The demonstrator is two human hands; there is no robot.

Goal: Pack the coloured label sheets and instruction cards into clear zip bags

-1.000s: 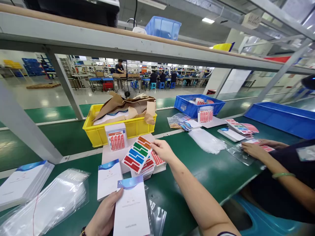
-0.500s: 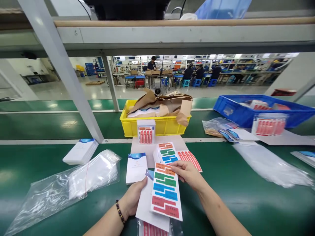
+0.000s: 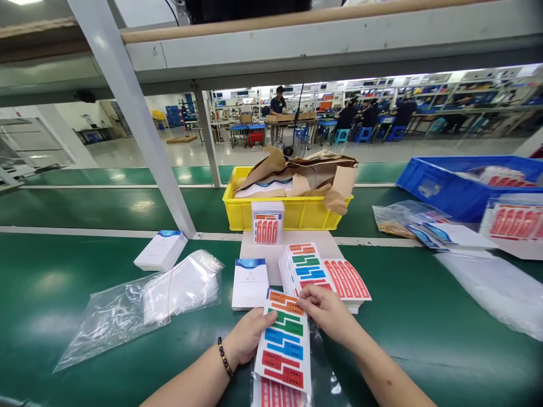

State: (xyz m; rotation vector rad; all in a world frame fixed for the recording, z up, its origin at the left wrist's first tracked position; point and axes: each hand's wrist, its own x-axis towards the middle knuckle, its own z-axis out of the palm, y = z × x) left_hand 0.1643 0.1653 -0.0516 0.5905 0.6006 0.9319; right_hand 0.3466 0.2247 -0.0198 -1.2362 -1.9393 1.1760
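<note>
My left hand [image 3: 250,336] is closed on a sticker sheet [image 3: 283,350] printed with orange, green, blue and red shapes, its thumb lying on the front. The white booklet under the sheet is almost wholly hidden. My right hand [image 3: 328,314] pinches the upper right edge of the same sheet. Below them lies a clear bag with a red-striped sheet [image 3: 278,394] inside. Just beyond my hands stand a stack of coloured sticker sheets [image 3: 306,263], a stack of red sticker sheets [image 3: 348,280] and a pile of white booklets [image 3: 250,285] with blue tops.
A yellow bin [image 3: 288,213] holding brown paper stands behind the stacks. At left are another booklet pile [image 3: 161,251] and clear bags [image 3: 178,288]. To the right sit a blue bin [image 3: 449,192] and more plastic bags [image 3: 487,288]. A slanted metal post [image 3: 136,118] rises at left.
The coloured sheet has come to lie over the booklet, and my left thumb now presses on its front. The camera view has shifted and tilted slightly.
</note>
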